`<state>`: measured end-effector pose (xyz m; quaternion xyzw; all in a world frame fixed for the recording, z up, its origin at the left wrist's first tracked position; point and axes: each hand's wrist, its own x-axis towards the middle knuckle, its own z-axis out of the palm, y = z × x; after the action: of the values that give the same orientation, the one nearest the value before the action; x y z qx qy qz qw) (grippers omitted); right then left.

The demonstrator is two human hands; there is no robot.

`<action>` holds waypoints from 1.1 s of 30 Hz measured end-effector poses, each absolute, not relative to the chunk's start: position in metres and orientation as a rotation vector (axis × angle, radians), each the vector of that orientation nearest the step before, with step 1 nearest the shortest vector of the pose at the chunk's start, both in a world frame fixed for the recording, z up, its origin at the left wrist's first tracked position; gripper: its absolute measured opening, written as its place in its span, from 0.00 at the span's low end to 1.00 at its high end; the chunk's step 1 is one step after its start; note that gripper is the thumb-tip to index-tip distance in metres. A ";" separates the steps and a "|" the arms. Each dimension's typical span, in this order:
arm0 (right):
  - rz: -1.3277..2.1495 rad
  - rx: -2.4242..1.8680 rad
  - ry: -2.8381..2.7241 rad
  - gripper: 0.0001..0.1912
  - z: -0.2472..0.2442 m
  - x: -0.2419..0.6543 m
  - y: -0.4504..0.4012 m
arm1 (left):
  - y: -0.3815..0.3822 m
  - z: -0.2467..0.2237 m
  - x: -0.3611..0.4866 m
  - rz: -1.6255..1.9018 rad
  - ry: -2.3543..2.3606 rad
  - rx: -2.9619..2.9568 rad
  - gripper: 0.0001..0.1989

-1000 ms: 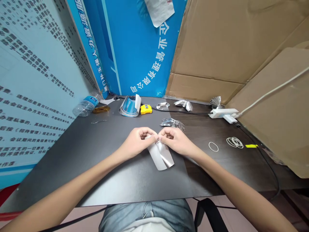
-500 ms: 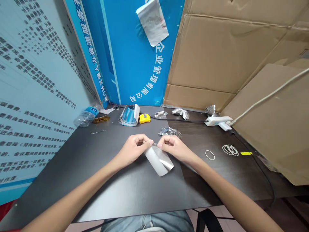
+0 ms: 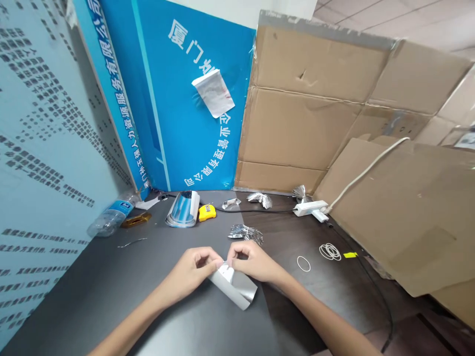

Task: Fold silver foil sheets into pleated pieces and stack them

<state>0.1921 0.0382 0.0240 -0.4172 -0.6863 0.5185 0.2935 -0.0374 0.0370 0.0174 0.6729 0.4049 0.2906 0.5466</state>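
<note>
A silver-white flexible sheet point(image 3: 232, 289), curled into a loose roll, lies slanted over the table's dark surface in front of me. My left hand point(image 3: 196, 269) pinches the left of its far end between thumb and forefinger. At the same end my right hand point(image 3: 252, 259) is closed in a pinch too, the fingertips of both hands nearly meeting. Something small shows between the fingertips, too fine to make out. Just beyond my right hand lies a tied bundle of silvery strips point(image 3: 245, 233).
Further back are a blue-white roll point(image 3: 182, 210), a yellow tape measure point(image 3: 207, 212), more silvery bundles point(image 3: 260, 200) and a power strip point(image 3: 310, 207). A plastic bottle point(image 3: 113, 215) and brown tape roll point(image 3: 136, 220) lie left; white rubber bands point(image 3: 330, 252) lie right. Cardboard panels point(image 3: 293, 128) border the table.
The camera view has tilted up and shifted right, so everything sits lower and further left. Both hands still pinch the sheet's far end; the roll appears turned slightly flatter.
</note>
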 end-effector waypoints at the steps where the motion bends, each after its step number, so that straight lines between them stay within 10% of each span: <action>1: 1.411 -1.112 -1.798 0.04 0.024 0.193 0.039 | 0.038 0.017 -0.038 0.691 0.947 1.573 0.18; 20: 1.729 -0.588 -1.030 0.42 0.005 0.152 0.020 | 0.018 0.005 -0.006 1.308 0.894 0.378 0.14; 33: 1.349 -0.924 -1.184 0.18 -0.007 0.140 0.020 | -0.005 -0.004 0.013 1.257 0.689 0.348 0.11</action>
<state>0.1397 0.0199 -0.0067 -0.3875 -0.4966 0.5656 0.5322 0.0127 -0.0050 -0.0044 0.1585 0.3140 0.5729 0.7403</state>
